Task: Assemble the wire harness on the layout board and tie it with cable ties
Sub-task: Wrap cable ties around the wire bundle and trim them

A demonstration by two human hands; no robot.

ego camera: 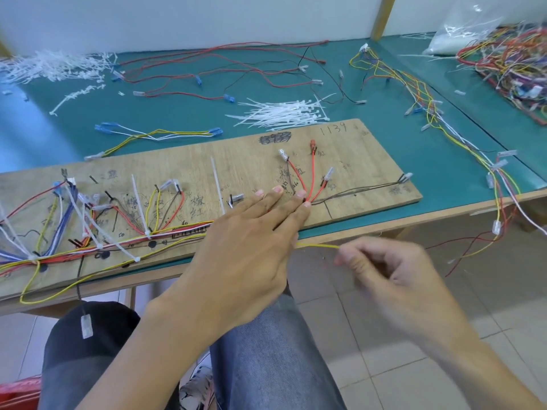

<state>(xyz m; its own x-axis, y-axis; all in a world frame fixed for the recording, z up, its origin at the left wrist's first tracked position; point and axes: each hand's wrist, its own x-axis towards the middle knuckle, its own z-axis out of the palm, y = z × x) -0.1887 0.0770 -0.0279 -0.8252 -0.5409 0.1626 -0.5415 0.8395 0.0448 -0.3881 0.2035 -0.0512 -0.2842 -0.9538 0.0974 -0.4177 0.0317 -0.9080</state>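
Your knee in grey-blue jeans [266, 350] sits lowest in view, below the table edge. Your left hand [251, 232] lies flat on the front edge of the long wooden layout board [207, 161], fingers straight, nothing gripped; its fingertips [302, 193] press where three thin red wires [313, 176] fan up to terminals at the pegs. Your right hand [393, 276] is off the table, over the floor, fingers curled, pinching a thin yellow wire [318, 246] that runs left toward your left hand; it's blurred, so the exact finger contact is unclear. The multicoloured wire harness [118, 244] lies along the board's front edge, left of your left hand, branching up to pegs. White cable ties [137, 258] already cinch it at several points, tails untrimmed. One more white tie [217, 184] stands on the board just left of your left hand. The board rests on a teal table mat [444, 149]. A loose pile of white cable ties [281, 113] lies just behind the board, a scatter of white tie offcuts [50, 66] at far left, and loose red and black leads [222, 63] behind. A tangle of mixed-colour wires [509, 60] sits at far right.
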